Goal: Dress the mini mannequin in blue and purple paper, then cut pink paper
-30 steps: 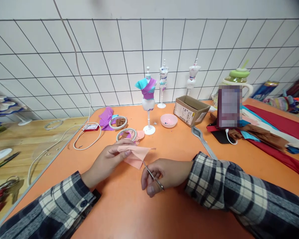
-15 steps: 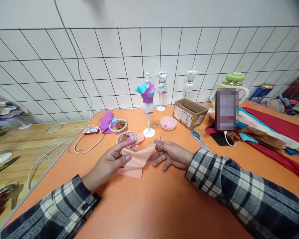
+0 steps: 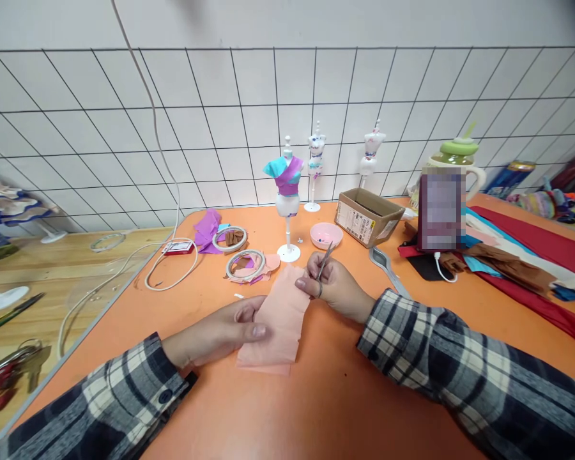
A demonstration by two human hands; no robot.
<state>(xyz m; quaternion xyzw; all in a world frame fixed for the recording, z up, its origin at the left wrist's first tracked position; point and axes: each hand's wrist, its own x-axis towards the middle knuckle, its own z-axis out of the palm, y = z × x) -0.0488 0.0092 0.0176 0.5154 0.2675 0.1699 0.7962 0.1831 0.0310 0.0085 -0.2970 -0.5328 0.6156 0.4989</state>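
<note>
My left hand (image 3: 232, 329) pinches the left side of a peach sheet of crepe-like material (image 3: 280, 319), thumb on top. The sheet hangs just over the orange table, and a second layer shows below its lower edge. At the sheet's upper right, my right hand (image 3: 333, 284) is closed on small scissors (image 3: 324, 262), blades pointing up and away; its thumb and fingers also touch the sheet. Behind stands a small white mannequin (image 3: 287, 204) wrapped in turquoise and purple. Two tape rolls (image 3: 246, 266) lie to the left among peach, purple and brown scraps.
A pink bowl (image 3: 326, 236) and a cardboard box (image 3: 370, 217) stand behind my right hand. Two more mannequins (image 3: 317, 160) are by the tiled wall. A phone (image 3: 441, 211), a lidded mug (image 3: 457, 160) and coloured strips (image 3: 512, 268) occupy the right. A white cable (image 3: 170, 287) loops at left.
The peach sheet has been unfolded and turned flatter towards me. My left hand has moved right and slightly down. My right hand has raised and turned, so the scissors show more.
</note>
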